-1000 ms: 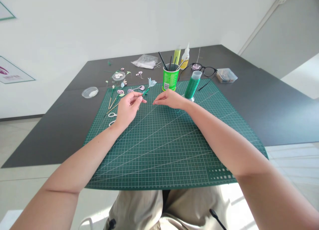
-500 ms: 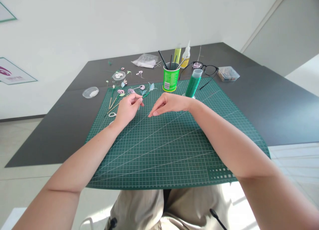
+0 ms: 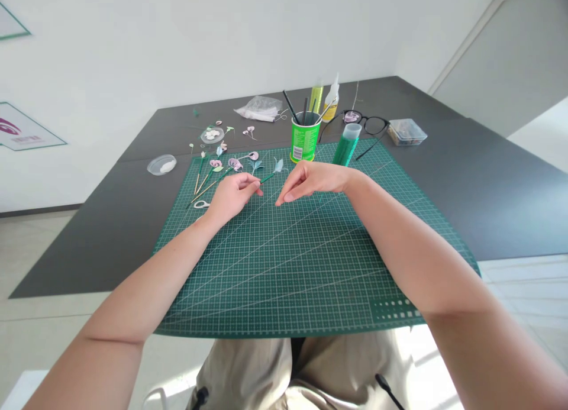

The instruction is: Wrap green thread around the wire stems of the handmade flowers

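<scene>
My left hand (image 3: 234, 194) is closed over the left part of the green cutting mat (image 3: 284, 268), pinching a thin green flower stem (image 3: 267, 178) tipped with a pale blue leaf (image 3: 278, 165). To its right, my right hand (image 3: 306, 180) hangs bent at the wrist, thumb and fingers pressed together and pointing down. Whatever lies in that pinch is too fine to make out. Behind the right wrist stands a spool of green thread (image 3: 347, 145). Small pink thread flowers (image 3: 235, 164) and wooden-tipped stems (image 3: 202, 192) lie beyond and beside the left hand.
A green cup (image 3: 303, 141) of tools stands at the mat's back edge, near a glue bottle (image 3: 331, 99) and black glasses (image 3: 375, 125). A clear box (image 3: 407, 132) is at right. Scissors (image 3: 201, 204) sit partly under my left wrist; a small dish (image 3: 161, 164) is at left.
My right hand has shifted a little to the right and up. The leaf-tipped stem in my left hand has swung right and lower, and that hand has dropped slightly.
</scene>
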`<state>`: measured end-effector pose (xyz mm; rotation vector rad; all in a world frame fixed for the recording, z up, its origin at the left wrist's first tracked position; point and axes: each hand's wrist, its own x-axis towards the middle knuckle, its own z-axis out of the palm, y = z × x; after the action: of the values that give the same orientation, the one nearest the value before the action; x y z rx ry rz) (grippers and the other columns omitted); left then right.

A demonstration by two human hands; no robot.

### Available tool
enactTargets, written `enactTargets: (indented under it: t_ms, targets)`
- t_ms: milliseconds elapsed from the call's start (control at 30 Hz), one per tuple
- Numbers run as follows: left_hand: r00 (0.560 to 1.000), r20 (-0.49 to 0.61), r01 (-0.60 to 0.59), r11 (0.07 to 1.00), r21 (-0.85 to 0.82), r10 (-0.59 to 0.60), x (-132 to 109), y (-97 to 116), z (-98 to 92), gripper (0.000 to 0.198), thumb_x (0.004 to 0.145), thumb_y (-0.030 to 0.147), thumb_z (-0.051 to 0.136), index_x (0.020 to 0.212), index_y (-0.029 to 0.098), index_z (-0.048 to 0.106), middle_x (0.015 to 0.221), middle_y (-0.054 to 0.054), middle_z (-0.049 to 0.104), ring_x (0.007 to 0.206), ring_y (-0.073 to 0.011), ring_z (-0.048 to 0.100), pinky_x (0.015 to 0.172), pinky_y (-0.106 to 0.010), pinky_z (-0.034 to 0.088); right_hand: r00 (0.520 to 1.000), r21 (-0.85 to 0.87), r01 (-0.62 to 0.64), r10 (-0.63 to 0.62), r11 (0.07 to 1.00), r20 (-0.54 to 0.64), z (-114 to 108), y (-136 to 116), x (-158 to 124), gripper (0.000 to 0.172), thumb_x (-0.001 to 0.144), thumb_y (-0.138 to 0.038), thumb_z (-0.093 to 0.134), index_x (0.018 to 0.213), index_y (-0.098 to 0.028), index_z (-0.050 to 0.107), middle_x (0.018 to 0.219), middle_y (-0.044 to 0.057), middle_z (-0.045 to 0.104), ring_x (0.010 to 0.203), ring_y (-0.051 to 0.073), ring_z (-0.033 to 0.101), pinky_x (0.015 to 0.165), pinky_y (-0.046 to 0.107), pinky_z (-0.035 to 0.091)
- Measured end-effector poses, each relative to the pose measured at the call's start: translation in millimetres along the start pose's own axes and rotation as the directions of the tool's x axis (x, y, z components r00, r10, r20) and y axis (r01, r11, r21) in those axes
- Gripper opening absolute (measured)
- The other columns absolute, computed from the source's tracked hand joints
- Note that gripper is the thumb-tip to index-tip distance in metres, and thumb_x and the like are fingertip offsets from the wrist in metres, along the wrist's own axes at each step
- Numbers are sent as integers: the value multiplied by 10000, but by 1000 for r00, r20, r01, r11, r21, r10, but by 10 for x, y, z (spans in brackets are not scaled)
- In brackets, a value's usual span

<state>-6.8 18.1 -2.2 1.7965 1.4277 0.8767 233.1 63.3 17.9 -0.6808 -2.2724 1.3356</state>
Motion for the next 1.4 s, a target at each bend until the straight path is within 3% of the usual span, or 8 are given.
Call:
enactTargets:
  t_ms: [67,200,333,500,700,1033,1267,1400]
  targets:
    - [999,42,3,997,72,-6,-17,14,-1,170,870,326,631,833,186,721,753,-32,772,493,-120,552,496,-249,419,1000,70,6,-7,998,11,17,-40,19,378,800,-535,761,963,-201,832,627,-9,686,502,71,370,475,255,274]
    - [990,135,-42,993,106,27,-47,24,14,172,875,333,639,855,198,745,820,-31,794,544,-127,619,564,-260,492,973,128,44,-13,991,-230,55,-61,59,428,810,-590,730,1003,-218,821,748,17,747,503,78,379,459,269,269]
    - [978,199,-81,993,81,64,-63,20,28,197,885,354,639,882,197,758,844,-43,798,569,-137,647,585,-275,532,950,138,21,23,990,-312,89,-12,87,437,808,-601,727,1030,-236,822,952,48,795,536,91,427,456,277,295]
    - [971,229,-83,994,65,66,-67,17,18,190,881,355,661,911,202,772,871,-44,801,592,-139,667,597,-278,552,937,134,2,45,991,-347,109,-10,107,376,808,-548,753,1003,-236,830,1012,59,796,573,99,496,474,273,368]
    - [962,261,-93,995,34,81,-79,7,20,170,870,335,675,918,208,777,875,-45,804,631,-151,695,630,-293,576,928,133,-6,55,991,-368,147,-55,128,290,807,-480,778,946,-234,840,999,68,795,737,159,637,604,299,512]
    - [961,270,-64,998,-10,64,-87,67,36,176,828,337,740,908,182,760,882,-59,803,767,-191,742,730,-327,591,913,147,-32,89,989,-397,128,43,149,312,795,-440,781,979,-194,836,968,81,796,641,115,557,520,259,440]
    - [967,253,6,996,-88,16,-86,57,41,200,792,350,778,861,179,702,897,-80,801,855,-237,763,727,-346,588,900,153,-79,136,985,-413,114,60,148,249,779,-398,788,906,-192,845,850,75,776,692,148,614,619,301,507]
    - [975,218,-25,997,-75,41,-100,82,42,198,787,341,791,823,182,678,873,-63,796,854,-227,762,759,-347,585,900,152,-119,171,981,-401,103,64,143,246,786,-379,779,921,-185,846,722,46,723,700,151,612,659,307,503]
